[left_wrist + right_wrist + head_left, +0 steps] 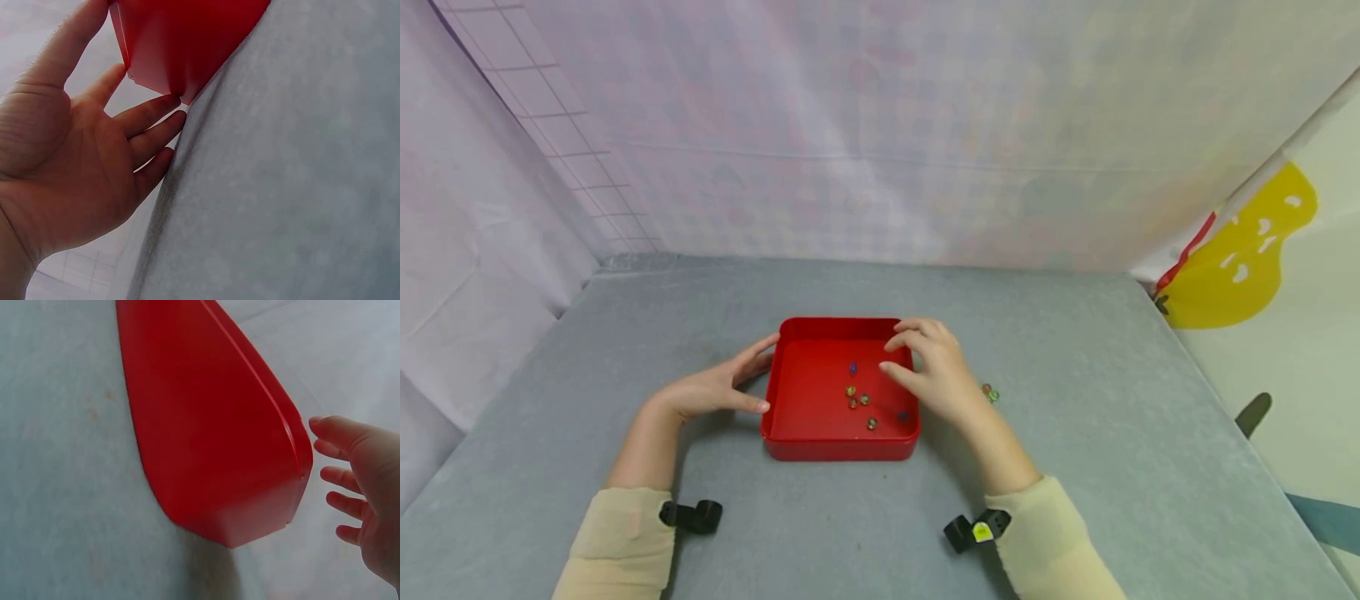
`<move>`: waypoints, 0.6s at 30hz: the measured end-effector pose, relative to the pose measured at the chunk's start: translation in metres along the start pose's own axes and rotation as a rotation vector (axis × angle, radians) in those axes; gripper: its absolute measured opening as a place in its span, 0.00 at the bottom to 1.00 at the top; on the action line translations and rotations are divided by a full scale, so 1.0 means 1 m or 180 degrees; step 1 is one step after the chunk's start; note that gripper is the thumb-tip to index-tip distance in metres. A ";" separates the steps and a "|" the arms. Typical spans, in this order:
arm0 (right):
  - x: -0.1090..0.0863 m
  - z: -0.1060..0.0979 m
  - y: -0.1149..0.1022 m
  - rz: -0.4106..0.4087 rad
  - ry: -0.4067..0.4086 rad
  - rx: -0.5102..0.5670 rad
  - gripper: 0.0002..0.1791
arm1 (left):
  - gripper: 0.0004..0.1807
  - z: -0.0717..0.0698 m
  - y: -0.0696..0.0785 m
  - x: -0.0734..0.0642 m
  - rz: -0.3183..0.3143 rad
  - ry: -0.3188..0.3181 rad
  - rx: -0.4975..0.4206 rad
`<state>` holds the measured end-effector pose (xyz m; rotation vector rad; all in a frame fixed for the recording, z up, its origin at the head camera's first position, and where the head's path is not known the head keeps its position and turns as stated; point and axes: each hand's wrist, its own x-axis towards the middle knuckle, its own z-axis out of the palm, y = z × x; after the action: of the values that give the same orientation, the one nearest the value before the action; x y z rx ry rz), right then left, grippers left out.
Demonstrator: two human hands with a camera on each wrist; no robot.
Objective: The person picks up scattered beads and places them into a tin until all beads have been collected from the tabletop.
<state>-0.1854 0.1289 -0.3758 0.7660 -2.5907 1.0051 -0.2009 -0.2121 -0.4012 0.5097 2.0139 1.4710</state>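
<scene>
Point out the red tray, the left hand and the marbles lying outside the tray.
Red tray (841,451): head view, outer face of its near wall.
Left hand (81,153): left wrist view, middle of the palm.
Marbles outside (993,396): head view, on the greenish one.

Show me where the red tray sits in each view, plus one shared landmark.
Head: tray just below centre, slightly left.
Left wrist: tray at top middle, cut off.
Right wrist: tray mid-picture, running off the top.
Shared landmark: grey tabletop.
</scene>
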 end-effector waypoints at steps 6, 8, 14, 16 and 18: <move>-0.006 -0.006 0.001 -0.0019 -0.0029 -0.0009 0.12 | 0.53 0.000 0.000 0.000 -0.0001 0.0008 0.0036; -0.007 -0.007 0.001 -0.0037 -0.0030 -0.0019 0.11 | 0.53 0.000 0.000 0.000 -0.0004 0.0009 0.0049; -0.014 -0.011 0.006 -0.0129 0.0030 -0.0004 0.10 | 0.53 0.000 0.000 0.000 -0.0011 0.0009 0.0050; -0.016 -0.012 0.008 -0.0151 0.0067 0.0002 0.11 | 0.53 0.000 0.000 0.000 -0.0010 0.0013 0.0046; -0.018 -0.013 0.009 -0.0179 0.0107 0.0006 0.11 | 0.53 0.000 0.000 0.000 -0.0008 0.0014 0.0047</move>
<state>-0.1747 0.1503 -0.3789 0.8109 -2.5255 0.9957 -0.2005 -0.2124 -0.4014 0.5104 2.0296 1.4579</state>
